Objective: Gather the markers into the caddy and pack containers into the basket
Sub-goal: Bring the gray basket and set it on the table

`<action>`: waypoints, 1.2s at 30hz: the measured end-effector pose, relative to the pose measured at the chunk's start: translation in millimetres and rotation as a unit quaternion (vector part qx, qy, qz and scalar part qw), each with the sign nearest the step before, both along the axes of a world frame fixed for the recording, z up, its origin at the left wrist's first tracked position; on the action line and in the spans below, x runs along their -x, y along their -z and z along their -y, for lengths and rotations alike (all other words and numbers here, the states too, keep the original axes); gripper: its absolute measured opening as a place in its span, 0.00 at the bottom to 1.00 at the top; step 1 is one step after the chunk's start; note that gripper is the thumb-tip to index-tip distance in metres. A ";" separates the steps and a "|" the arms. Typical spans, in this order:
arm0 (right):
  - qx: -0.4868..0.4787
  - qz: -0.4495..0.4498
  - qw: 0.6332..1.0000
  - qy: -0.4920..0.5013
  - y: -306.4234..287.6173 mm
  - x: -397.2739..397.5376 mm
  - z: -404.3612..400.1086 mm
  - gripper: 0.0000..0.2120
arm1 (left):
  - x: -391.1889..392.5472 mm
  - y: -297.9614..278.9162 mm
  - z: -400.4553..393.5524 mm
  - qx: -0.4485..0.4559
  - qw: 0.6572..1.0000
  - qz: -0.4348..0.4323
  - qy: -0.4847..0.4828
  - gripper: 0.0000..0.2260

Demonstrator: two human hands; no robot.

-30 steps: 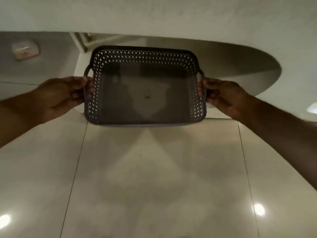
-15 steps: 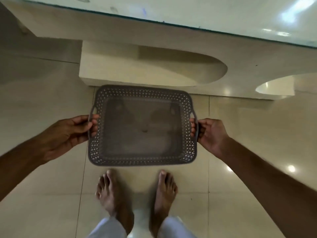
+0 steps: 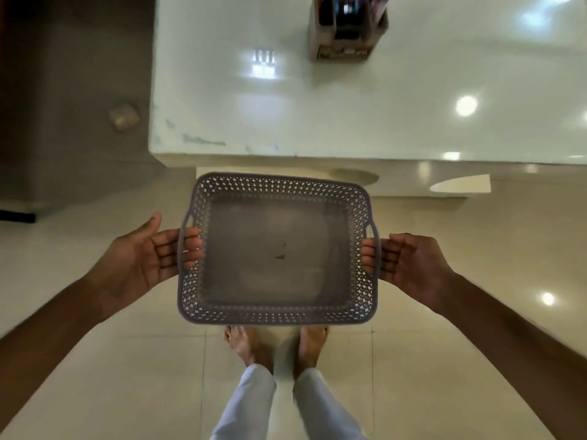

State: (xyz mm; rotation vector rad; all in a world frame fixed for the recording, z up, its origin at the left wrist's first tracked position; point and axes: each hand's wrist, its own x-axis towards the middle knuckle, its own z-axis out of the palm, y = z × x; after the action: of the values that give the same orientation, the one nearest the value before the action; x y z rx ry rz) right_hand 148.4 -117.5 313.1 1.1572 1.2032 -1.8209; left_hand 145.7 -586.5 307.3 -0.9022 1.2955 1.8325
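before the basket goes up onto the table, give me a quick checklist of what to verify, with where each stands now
1. Left hand grips its handle: ok, fingers curl through the handle, thumb raised off it.
2. Right hand grips its handle: ok, fingers hooked through.
3. Basket roughly level: ok.
4. Basket empty and ready for containers: ok, only a small dark mark on its floor.
5. Bare landing spot on the table: ok, the near part is bare; the caddy stands at the far edge.
6. Containers within reach: cannot tell, none in view.
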 end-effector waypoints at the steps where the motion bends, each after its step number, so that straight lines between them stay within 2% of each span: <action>1: 0.001 -0.005 1.000 0.003 -14.6 6.9 2.4 0.24 | 7.8 -14.8 1.0 -0.007 1.000 0.006 -0.005 0.33; 4: -0.005 -0.022 1.000 0.003 -57.8 34.2 13.0 0.25 | 33.0 -57.6 6.4 -0.004 1.000 0.010 -0.020 0.40; 7: -0.038 -0.052 0.998 -0.008 -95.3 65.0 29.9 0.20 | 58.3 -92.1 7.3 0.021 0.999 -0.003 -0.040 0.43; 11: -0.123 -0.094 0.987 -0.041 -135.3 104.6 54.6 0.13 | 91.6 -128.3 8.6 0.037 0.996 -0.023 -0.078 0.42; 16: -0.203 -0.123 0.970 -0.055 -159.1 153.1 76.4 0.10 | 138.6 -149.1 12.4 0.027 0.996 -0.034 -0.081 0.38; 22: -0.218 -0.107 0.968 -0.067 -146.4 201.0 85.0 0.10 | 194.4 -136.0 18.1 0.041 0.995 -0.047 -0.076 0.36; 36: -0.179 -0.045 0.967 -0.173 -94.2 300.7 68.0 0.11 | 269.6 -81.2 -1.6 0.121 0.983 0.014 -0.139 0.31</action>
State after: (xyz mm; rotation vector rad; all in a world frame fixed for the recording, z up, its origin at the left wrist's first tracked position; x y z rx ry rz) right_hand -152.3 -185.5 407.3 0.9798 1.7214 -1.4427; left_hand -123.9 -584.9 388.6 -1.2911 1.4566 1.8870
